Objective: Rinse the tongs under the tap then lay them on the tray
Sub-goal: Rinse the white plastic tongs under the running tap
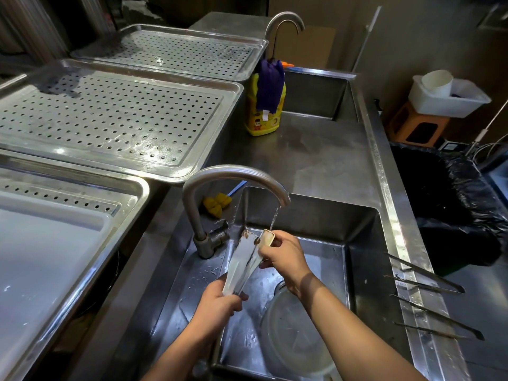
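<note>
Rinsing underway: we hold the tongs (248, 259) under the tap (236, 177), left hand (217, 303) clenched on the hinge, right hand (283, 257) pinching one soiled tip. Next, likely the perforated tray (214, 149) left of the tap.

Tongs (244, 264) pinched between both sets of fingers above the sink (362, 259): left hand (220, 301) at the near end, right hand (283, 257) at the far tips. Directly over the right fingertips, the tap (233, 173) spout. Below the fingers, a round bowl (291, 331) in the basin. Left of the fingers, perforated trays (110, 119). Right of them, two more tongs (428, 279) across the sink's edge.
</note>
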Tool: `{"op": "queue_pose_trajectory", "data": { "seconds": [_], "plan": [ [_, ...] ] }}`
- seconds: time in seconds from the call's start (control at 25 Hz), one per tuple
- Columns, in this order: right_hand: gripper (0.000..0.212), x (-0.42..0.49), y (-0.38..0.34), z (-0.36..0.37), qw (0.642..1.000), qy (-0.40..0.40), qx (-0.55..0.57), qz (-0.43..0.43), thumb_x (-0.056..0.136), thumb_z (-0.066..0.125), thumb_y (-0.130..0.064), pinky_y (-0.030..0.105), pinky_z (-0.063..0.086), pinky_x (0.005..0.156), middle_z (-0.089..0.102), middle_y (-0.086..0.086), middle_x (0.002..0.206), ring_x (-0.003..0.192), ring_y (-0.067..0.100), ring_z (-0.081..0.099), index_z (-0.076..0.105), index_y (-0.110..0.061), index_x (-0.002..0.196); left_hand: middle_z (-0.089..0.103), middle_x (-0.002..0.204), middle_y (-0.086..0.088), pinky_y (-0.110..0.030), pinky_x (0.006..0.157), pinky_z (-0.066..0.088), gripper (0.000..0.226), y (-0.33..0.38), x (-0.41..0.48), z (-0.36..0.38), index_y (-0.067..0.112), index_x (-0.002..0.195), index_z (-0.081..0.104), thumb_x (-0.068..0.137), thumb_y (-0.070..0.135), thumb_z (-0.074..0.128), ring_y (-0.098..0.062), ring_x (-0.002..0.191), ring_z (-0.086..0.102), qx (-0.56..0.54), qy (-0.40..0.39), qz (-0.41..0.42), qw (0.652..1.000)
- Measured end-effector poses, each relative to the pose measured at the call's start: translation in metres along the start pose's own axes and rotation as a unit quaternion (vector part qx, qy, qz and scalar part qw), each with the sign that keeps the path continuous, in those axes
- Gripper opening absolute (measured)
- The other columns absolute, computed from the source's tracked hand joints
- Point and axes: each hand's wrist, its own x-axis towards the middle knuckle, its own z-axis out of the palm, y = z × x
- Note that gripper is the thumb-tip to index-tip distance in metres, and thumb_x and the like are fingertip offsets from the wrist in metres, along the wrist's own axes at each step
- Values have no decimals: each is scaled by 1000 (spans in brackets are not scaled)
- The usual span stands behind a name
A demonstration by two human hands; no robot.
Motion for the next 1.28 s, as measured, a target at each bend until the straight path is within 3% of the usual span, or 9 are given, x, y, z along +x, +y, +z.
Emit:
{"op": "queue_pose_trajectory", "data": {
  "seconds": [0.2,0.36,0.48,0.56,0.68,0.8,0.92,1.04,1.28],
  "plan": [
    [14,-4,0,5,998,42,-12,-33,86,65,-8,29,56,49,72,12,77,59,18,68,71,-19,93,61,56,10,-20,54,39,34,4,1,1,6,83,67,52,13,55,-9,59,51,21,4,-13,1000],
    [7,4,-5,-1,995,50,-70,-47,86,68,-15,34,57,43,65,10,63,52,23,67,69,-12,80,57,53,11,-16,46,35,41,7,-1,1,-3,86,67,51,14,53,-6,52,48,32,0,-16,999],
    [17,7,-6,-8,975,77,-189,-82,90,63,-35,39,61,59,69,0,71,63,18,70,69,-20,84,57,56,9,-20,49,35,36,11,-1,-1,-1,83,63,51,13,53,-13,58,47,38,-8,-24,999],
    [22,0,0,-5,954,29,-275,-113,79,70,-38,30,55,71,69,-11,91,83,10,66,66,-27,98,53,51,9,-17,42,31,42,15,-2,-5,-7,84,65,50,13,53,-11,50,43,45,-15,-29,998],
    [25,9,2,-11,952,43,-282,-113,76,72,-36,25,45,69,65,-16,86,81,10,60,68,-27,99,50,44,7,-13,34,27,51,14,0,-6,-15,89,65,50,14,53,-4,34,38,47,-33,-47,997],
    [15,12,7,-19,968,59,-234,-69,84,63,-41,31,50,63,66,-14,76,75,15,62,66,-28,91,66,64,-9,-17,39,30,55,15,7,1,-11,98,68,51,14,54,-11,48,49,29,-43,-67,996],
    [32,8,14,-17,955,17,-286,-70,73,71,-44,26,45,61,63,-17,82,80,14,62,57,-33,99,74,68,-6,-19,47,37,55,17,15,6,2,112,71,60,9,56,-15,56,56,3,-43,-98,994],
    [9,24,11,-29,971,78,-219,-50,87,65,-31,31,50,71,71,-7,83,84,22,66,69,-24,91,78,99,-16,-33,61,34,61,15,17,11,15,120,70,63,6,52,-32,85,60,-44,-40,-115,992],
    [36,27,16,-20,973,32,-228,-31,80,73,-27,35,52,79,66,-11,90,86,17,64,61,-26,114,72,113,-14,-28,55,37,69,18,22,22,12,120,69,54,8,51,-35,96,63,-129,-41,-135,981]
  ]
}}
